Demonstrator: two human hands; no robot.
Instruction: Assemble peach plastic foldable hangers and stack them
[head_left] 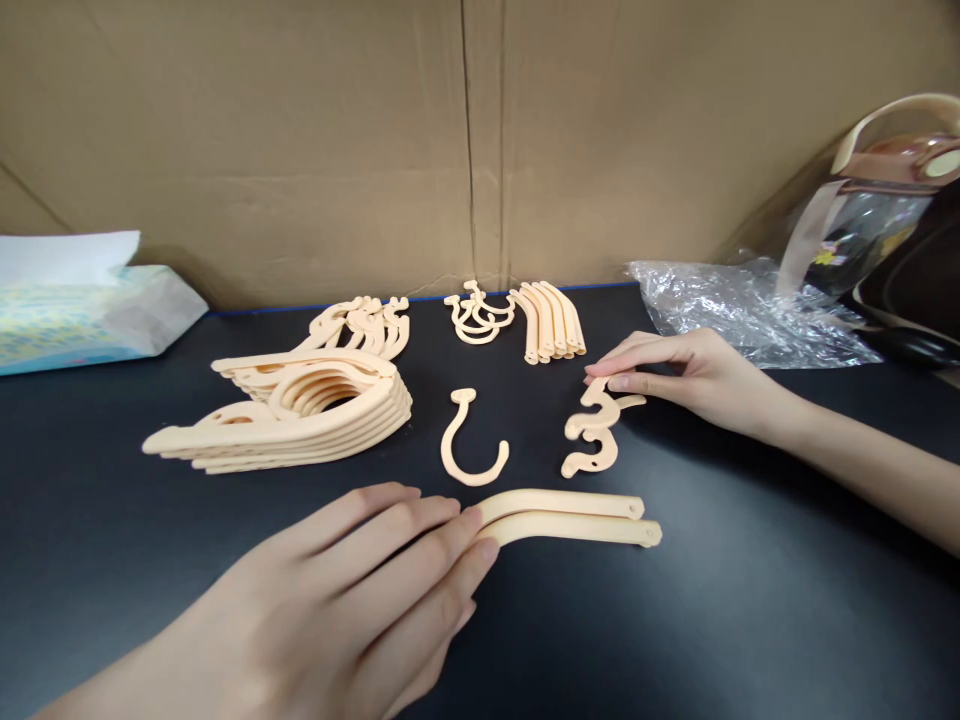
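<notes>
Two beige curved hanger arms lie side by side near the front of the dark table. Their left ends are pinched between the fingers and thumb of my left hand. My right hand has its thumb and index finger closed on the upper of two S-shaped hanger pieces, whose lower ends rest towards the table. Between my hands a single hanger hook lies flat, touched by neither. The far ends of the S-shaped pieces are partly hidden by my right fingertips.
Stacked hanger bodies lie at left, with more S-shaped pieces behind. Several hooks and a row of hanger arms are at the back. A tissue pack, clear plastic wrap and a bottle flank them, before a cardboard wall.
</notes>
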